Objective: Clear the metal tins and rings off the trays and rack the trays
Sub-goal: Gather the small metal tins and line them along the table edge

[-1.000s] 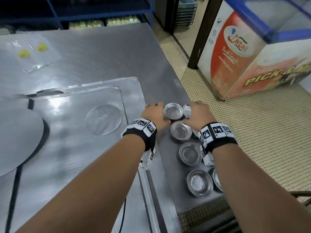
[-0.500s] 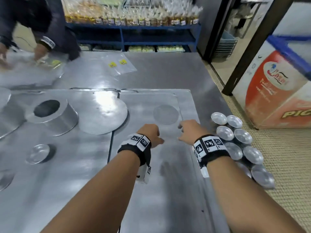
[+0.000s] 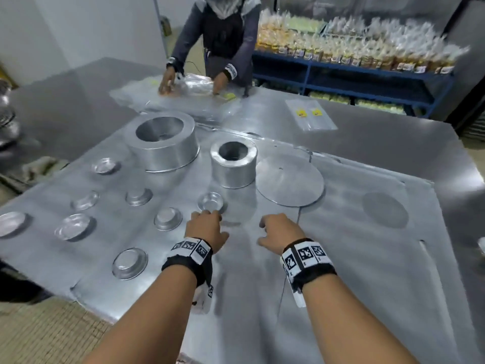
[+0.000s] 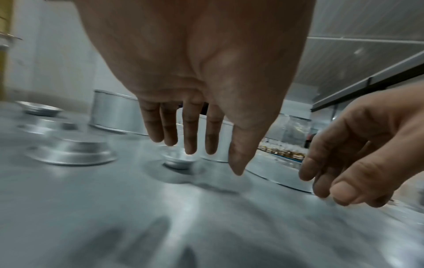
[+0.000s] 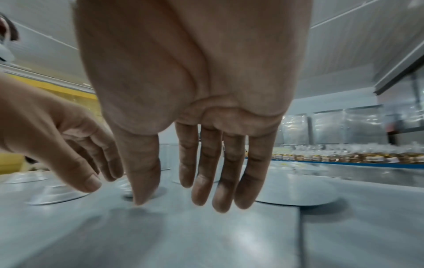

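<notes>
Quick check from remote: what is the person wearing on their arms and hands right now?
Both forearms are bare, with no sleeves or gloves. Each wrist carries a black band topped with white square tags printed in black block patterns, just behind the left hand and the right hand. A white tagged piece hangs below each band.

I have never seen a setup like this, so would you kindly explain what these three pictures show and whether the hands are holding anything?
No machine here: a person wears three cameras. The wide picture comes from the head, looking down at both arms. The other two sit on the wrists, looking along each palm.

The left hand and right hand hover open over a metal tray, holding nothing. The left fingers reach toward a small tin. More small tins, such as this one, a tall ring, a wide ring and a flat disc lie around. Another person works opposite.
</notes>
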`<state>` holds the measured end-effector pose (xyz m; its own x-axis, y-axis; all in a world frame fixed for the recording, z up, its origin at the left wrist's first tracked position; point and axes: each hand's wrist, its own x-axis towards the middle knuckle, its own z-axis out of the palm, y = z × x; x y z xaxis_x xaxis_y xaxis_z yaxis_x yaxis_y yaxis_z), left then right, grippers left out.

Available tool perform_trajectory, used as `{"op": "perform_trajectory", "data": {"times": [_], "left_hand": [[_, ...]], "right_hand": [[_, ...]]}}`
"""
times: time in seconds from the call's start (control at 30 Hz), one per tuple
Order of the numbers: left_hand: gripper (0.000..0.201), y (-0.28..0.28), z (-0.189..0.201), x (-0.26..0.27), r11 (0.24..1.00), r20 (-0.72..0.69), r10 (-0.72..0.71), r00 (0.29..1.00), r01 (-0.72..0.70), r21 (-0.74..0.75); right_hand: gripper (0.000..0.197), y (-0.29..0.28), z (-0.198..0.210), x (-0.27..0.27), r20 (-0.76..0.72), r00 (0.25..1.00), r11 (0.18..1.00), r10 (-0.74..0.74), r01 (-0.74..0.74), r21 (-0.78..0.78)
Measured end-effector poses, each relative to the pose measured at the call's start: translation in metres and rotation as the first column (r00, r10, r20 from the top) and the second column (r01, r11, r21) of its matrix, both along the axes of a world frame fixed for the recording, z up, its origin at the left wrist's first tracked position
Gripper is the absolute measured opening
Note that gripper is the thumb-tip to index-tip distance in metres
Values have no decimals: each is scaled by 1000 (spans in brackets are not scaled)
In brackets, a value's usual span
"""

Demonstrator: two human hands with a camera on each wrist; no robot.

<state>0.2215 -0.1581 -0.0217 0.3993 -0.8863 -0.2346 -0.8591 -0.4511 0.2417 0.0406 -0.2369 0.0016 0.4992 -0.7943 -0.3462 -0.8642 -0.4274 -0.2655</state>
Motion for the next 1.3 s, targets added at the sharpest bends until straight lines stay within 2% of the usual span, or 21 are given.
{"op": "perform_trajectory", "data": {"times": [0.1,0.23,0.4,0.53,0.6,0.7,0.9,1.03,1.3], "left_hand": [[56,15,-9,51,997,43,77,996,-77,-9],[63,18,-21,97,988,28,154,988,-154,-16],[66,12,-36,122,984,16,179,984,-179,19],[53,8,-43,131,984,-11,176,984,-176,28],[49,7,-45,134,985,-13,173,985,-173,25],[46,5,-41,138,986,-14,161,987,-161,39],[50,3,-33,129,990,37,118,992,-121,69],[47,3,-29,120,990,0,123,992,-123,61],[56,7,-1,69,992,-133,28,991,-44,-116]], "right_hand": [[40,2,-9,52,29,998,998,61,-60,-27],[46,2,-22,112,50,992,989,114,-109,-105],[66,-3,-40,163,62,989,975,136,-123,-184],[82,-15,-51,183,75,992,982,100,-87,-165],[80,-20,-55,189,75,994,987,83,-72,-144],[74,-22,-54,192,62,995,988,73,-64,-141],[82,-14,-50,175,102,994,993,35,-23,-114],[86,-4,-46,152,128,992,995,11,2,-99],[86,19,-33,86,189,981,991,-37,59,-116]]}}
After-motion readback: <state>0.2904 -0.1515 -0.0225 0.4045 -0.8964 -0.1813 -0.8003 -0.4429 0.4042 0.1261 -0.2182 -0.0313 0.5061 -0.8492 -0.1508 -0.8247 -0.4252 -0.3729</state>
